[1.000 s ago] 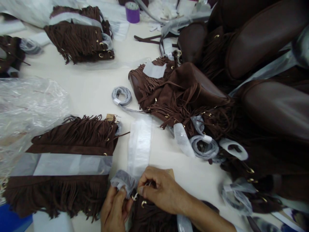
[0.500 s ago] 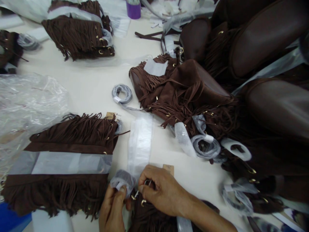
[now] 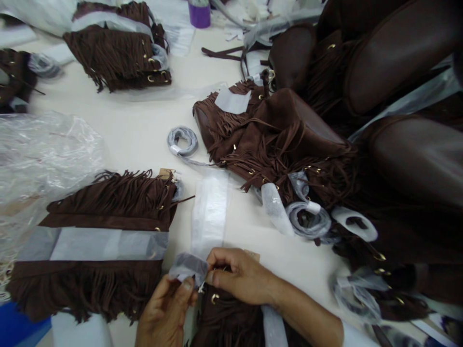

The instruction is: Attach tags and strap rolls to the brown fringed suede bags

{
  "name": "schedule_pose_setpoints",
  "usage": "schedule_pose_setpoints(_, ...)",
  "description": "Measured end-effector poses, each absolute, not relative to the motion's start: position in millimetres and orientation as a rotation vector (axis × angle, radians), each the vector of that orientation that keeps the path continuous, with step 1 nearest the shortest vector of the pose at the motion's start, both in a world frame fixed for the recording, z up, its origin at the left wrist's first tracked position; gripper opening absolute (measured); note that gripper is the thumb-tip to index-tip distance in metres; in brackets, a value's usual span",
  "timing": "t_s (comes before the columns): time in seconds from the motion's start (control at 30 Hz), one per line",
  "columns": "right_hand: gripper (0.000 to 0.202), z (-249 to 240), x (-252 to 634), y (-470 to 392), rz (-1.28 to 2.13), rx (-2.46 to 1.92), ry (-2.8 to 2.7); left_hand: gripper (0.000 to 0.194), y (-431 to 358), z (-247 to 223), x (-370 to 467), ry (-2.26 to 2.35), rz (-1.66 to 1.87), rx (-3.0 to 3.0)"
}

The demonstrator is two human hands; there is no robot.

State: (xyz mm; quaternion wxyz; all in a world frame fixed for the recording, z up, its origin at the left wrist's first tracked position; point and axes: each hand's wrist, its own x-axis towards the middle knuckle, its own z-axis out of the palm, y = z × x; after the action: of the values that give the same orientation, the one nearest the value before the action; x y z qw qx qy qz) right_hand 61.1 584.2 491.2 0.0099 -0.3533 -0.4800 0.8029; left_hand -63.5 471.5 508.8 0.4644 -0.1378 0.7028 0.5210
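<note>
Holds a grey plastic wrap [image 3: 188, 267] between thumb and fingers of the left hand [image 3: 164, 308]. Has thumb and forefinger of the right hand [image 3: 240, 274] in a pinch at the wrap's right edge; cannot tell about anything caught between them. Shows a white string [image 3: 201, 289] just below the two sets of fingertips. Has a dark brown fringed bag [image 3: 231, 320] below the right hand, at the bottom edge of the view, with a gold-coloured ring [image 3: 214, 299] on it and a pale band [image 3: 274, 327] towards its right part. Shows a tan tag [image 3: 253, 254] partly hidden behind the right hand. Has a bundled fringed bag [image 3: 108, 207] lying to the left, a translucent strip [image 3: 108, 244] across its middle. Includes, farther up the table [image 3: 137, 130], flat clear sleeves [image 3: 210, 207], a wrapped coil [image 3: 171, 141] and a purple tape roll [image 3: 199, 14]. Shows loose brown bags [image 3: 267, 130] heaped to the right and crumpled clear plastic [image 3: 50, 154] at far left.
</note>
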Motion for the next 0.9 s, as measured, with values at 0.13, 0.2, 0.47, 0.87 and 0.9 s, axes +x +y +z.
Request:
schedule_pose_setpoints(0.13,0.029,486.1,62.0,584.9,2.658,-1.019,-1.215,0.044,470.3,504.5,-68.0,1.648,1.264,-0.379)
schedule_pose_setpoints(0.2,0.036,484.7,62.8,584.3,2.707,-0.997,-1.115,0.042,468.1,501.6,-72.6,1.631,1.223,-0.389)
schedule_pose_setpoints(0.47,0.020,495.7,66.0,583.6,2.540,-0.874,-1.570,0.043,475.3,520.4,-81.1,1.687,1.121,-0.350)
schedule_pose_setpoints(0.87,0.008,513.9,73.8,566.0,1.843,-1.061,-2.085,0.041,458.4,509.5,-74.1,1.665,1.217,-0.406)
schedule_pose_setpoints(0.9,0.007,512.6,73.2,564.5,1.834,-1.058,-2.099,0.042,457.2,508.7,-73.9,1.652,1.244,-0.437)
